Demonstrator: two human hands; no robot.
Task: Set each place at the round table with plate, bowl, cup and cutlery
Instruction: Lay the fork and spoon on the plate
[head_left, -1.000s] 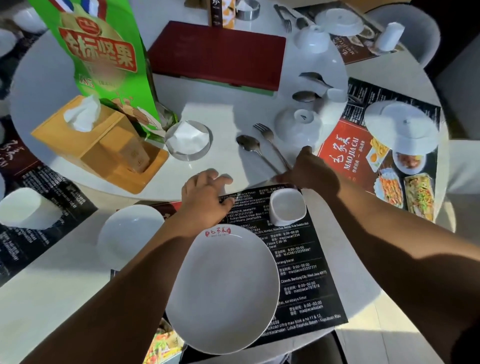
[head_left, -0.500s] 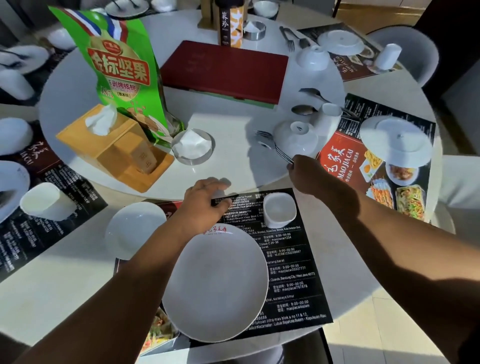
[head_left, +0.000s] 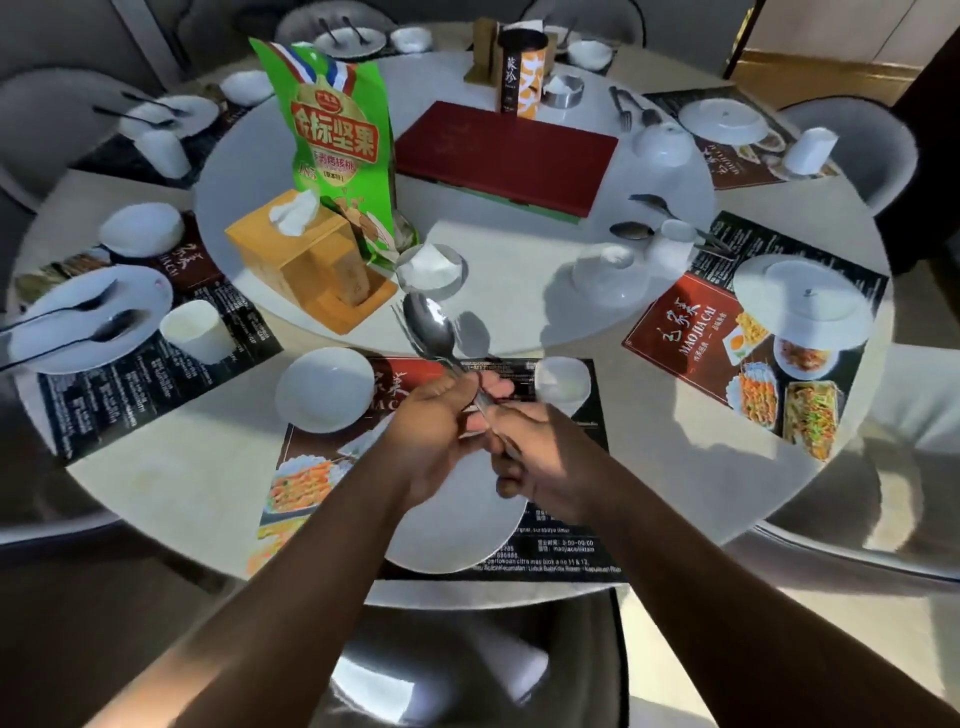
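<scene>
Cutlery gripped in both hands above the nearest place setting.
The right hand (head_left: 540, 457) was curled round the handles of the spoon (head_left: 431, 327) and fork (head_left: 401, 325); the left hand (head_left: 441, 431) pinched them higher up, probably to separate the pair before laying them down. They hung over the plate (head_left: 452, 545), between bowl (head_left: 324, 389) and cup (head_left: 563, 384) on the counter's placemat (head_left: 563, 548).

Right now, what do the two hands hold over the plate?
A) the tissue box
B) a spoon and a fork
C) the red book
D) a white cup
B: the left hand and right hand grip the handles of the spoon and fork above the plate.
</scene>
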